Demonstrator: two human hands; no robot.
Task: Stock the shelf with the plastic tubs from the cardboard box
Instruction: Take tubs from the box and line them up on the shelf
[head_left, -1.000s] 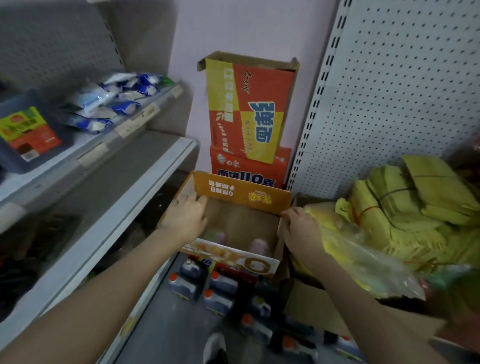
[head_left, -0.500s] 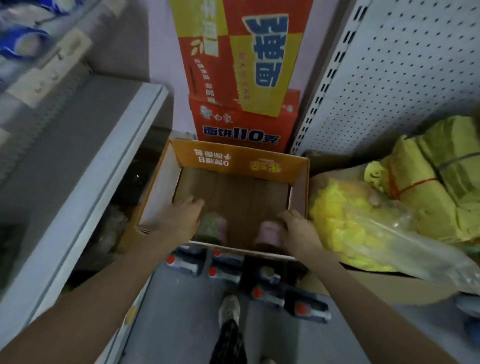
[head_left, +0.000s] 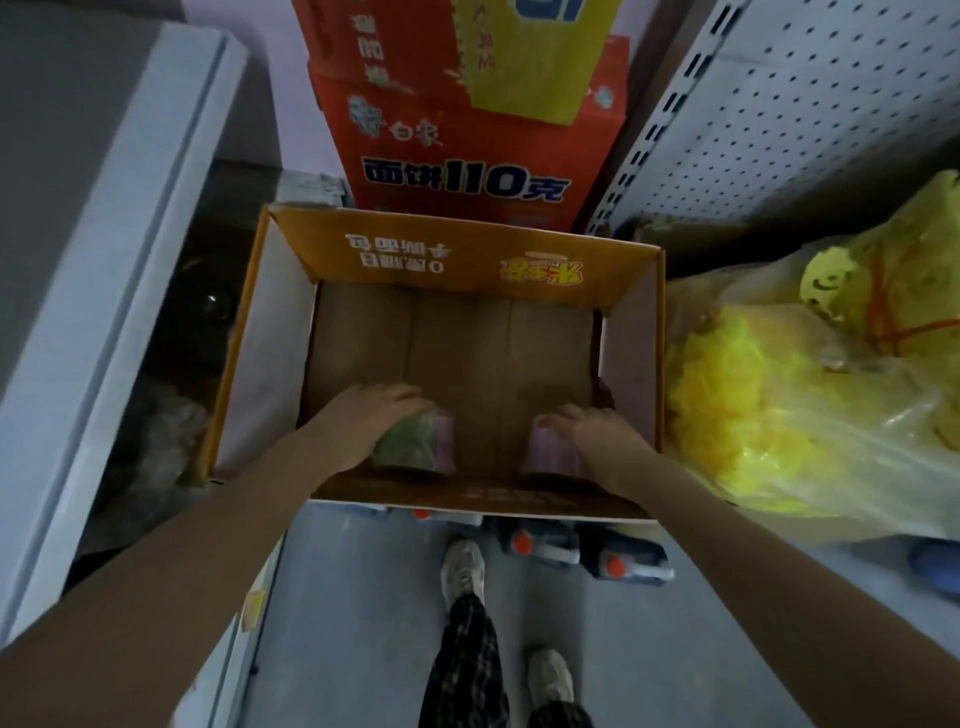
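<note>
An open orange cardboard box (head_left: 441, 249) stands below me, its brown floor mostly bare. Against its near wall stand two plastic tubs. My left hand (head_left: 363, 415) is inside the box, fingers curled over the top of the green tub (head_left: 408, 447), which has a pink edge showing on its right side. My right hand (head_left: 592, 431) is curled over the pink tub (head_left: 548, 452). Both tubs still rest on the box floor. The white shelf (head_left: 119, 223) runs along the left.
Red noodle cartons (head_left: 467, 130) are stacked behind the box. A pegboard panel (head_left: 810, 104) rises at the right, above plastic bags of yellow goods (head_left: 779, 405). Bottles with orange caps (head_left: 613, 561) lie under the box. My feet (head_left: 462, 571) stand on the grey floor.
The view tipped down over the box. Both hands left the box's side edges and went down inside, closing over the two tubs at the near wall.
</note>
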